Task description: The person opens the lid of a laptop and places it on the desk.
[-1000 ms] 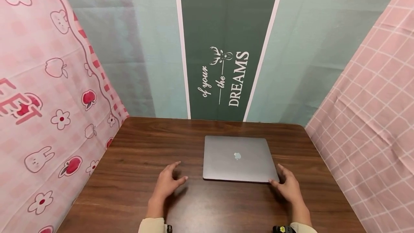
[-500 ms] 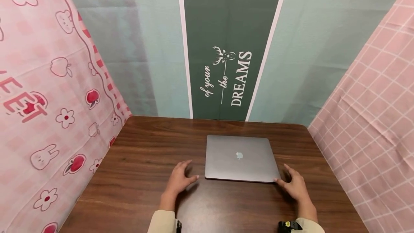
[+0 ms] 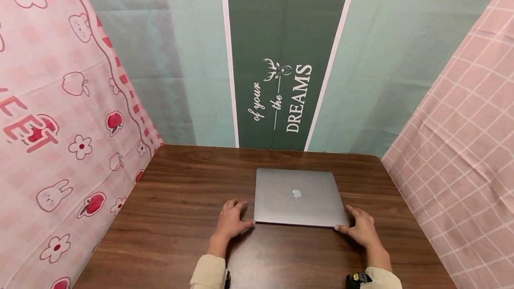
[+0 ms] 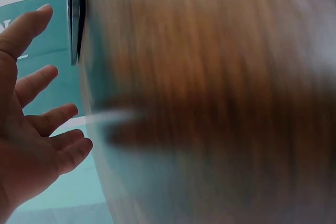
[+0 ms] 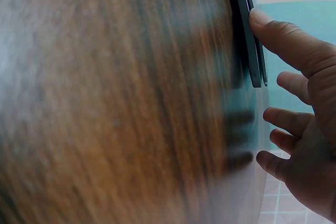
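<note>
A closed grey laptop (image 3: 297, 200) with an apple logo on its lid lies flat on the brown wooden table (image 3: 184, 182). My left hand (image 3: 231, 223) is beside its front left corner, fingers loosely spread. In the left wrist view, a small gap shows between the thumb (image 4: 39, 19) and the laptop's edge (image 4: 76, 19). At the front right corner is my right hand (image 3: 361, 229). Its thumb (image 5: 281, 32) appears to touch the laptop's front edge in the right wrist view, and the other fingers spread beside the right side. Neither hand holds anything.
A pale blue and dark green curtain (image 3: 285, 26) with printed words hangs behind the table's far edge. Pink cloths flank it, one with fruit and flowers (image 3: 80, 101) on the left, one with a white grid (image 3: 462, 146) on the right.
My left hand has moved right, up to the laptop's front left corner. My right hand has come in slightly closer at the right corner. The laptop rests in place on the table.
</note>
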A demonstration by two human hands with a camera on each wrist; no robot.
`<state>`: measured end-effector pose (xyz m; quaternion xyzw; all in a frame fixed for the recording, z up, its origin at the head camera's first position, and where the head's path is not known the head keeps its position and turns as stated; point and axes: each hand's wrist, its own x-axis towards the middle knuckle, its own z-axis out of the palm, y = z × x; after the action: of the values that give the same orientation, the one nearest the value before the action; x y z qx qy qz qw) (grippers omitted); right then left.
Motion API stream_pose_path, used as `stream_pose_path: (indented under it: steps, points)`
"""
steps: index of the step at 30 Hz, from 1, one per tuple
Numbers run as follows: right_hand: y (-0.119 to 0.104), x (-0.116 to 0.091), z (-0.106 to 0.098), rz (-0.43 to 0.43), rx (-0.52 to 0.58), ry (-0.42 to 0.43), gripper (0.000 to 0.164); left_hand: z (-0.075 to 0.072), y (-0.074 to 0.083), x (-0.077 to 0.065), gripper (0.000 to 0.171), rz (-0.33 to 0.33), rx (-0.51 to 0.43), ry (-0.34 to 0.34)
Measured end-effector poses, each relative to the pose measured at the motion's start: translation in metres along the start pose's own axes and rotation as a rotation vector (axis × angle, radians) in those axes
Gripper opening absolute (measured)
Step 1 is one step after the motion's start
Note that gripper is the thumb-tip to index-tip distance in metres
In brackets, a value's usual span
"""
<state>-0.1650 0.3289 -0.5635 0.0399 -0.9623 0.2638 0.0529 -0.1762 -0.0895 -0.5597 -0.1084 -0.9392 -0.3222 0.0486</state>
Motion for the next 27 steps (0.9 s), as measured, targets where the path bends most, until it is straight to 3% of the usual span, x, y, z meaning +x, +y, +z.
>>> stream_pose_path:
  steps: [4,11,27]
  points:
    - [0.0,0.002,0.002,-0.006,-0.019,-0.008,0.091,0.005,0.003,0.003,0.064,0.006,0.019,-0.016]
    - [0.0,0.003,0.005,0.095,-0.051,-0.097,0.104,0.012,0.01,0.007,0.064,-0.003,0.045,-0.037]
    - [-0.005,0.001,0.006,0.157,0.025,-0.096,0.092,0.022,0.026,0.011,0.069,-0.098,0.108,-0.097]
